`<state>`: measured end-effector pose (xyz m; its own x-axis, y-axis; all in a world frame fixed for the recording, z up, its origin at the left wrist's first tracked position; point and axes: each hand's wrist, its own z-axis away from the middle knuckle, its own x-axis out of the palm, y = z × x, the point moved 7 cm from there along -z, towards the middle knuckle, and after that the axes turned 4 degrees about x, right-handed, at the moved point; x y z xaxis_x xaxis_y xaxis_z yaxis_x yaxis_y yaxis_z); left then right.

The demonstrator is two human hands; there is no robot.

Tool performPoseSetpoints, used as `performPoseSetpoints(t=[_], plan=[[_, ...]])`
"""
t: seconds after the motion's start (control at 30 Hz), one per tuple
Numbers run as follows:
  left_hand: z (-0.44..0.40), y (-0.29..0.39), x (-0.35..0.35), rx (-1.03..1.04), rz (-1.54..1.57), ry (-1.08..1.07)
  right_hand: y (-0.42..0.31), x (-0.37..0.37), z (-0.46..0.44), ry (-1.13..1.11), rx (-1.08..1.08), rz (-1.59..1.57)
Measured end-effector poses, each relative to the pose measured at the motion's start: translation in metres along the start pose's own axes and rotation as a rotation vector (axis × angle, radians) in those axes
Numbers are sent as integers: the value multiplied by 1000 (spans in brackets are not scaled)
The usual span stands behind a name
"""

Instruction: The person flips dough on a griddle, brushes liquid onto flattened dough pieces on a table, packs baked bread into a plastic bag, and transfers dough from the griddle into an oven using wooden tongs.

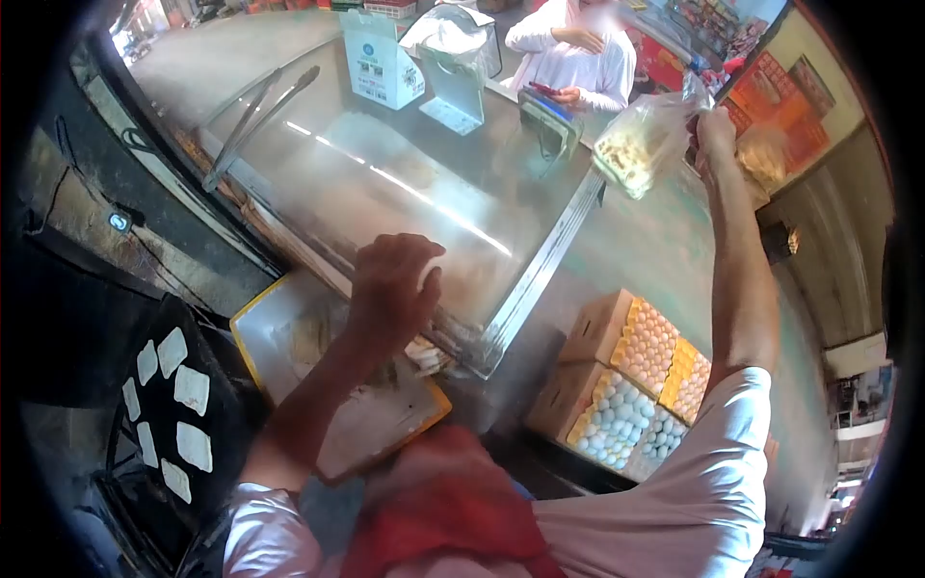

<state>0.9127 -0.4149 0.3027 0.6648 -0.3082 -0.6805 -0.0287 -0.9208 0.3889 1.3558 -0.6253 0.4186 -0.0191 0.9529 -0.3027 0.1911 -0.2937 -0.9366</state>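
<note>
My right hand [714,133] is stretched out to the upper right, its fingers closed round the top of a clear plastic bag [633,159] with pale yellow food inside. The bag hangs beyond the right edge of the glass-topped counter case [385,173]. My left hand [397,277] is over the near part of the glass, fingers curved and apart, holding nothing. Below my left forearm lies a yellow-edged tray [424,416].
Flat white dough pieces [193,389] lie on a black griddle at left. Egg cartons [617,414] are stacked at lower right. Across the counter a person [578,58] holds a phone. Tongs [252,120], a white-blue box [378,63] and a scale display [549,120] are on the glass.
</note>
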Motion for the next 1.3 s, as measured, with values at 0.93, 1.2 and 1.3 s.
performPoseSetpoints(t=[0.93,1.2,1.3], plan=[[-16,-9,26,-68,-154,-138,79,27,-146,180,-104,59],[-15,-10,29,-75,-128,-146,98,33,-152,124,-85,-27],[-14,-12,29,-67,-120,-154,100,33,-151,141,-74,-10]])
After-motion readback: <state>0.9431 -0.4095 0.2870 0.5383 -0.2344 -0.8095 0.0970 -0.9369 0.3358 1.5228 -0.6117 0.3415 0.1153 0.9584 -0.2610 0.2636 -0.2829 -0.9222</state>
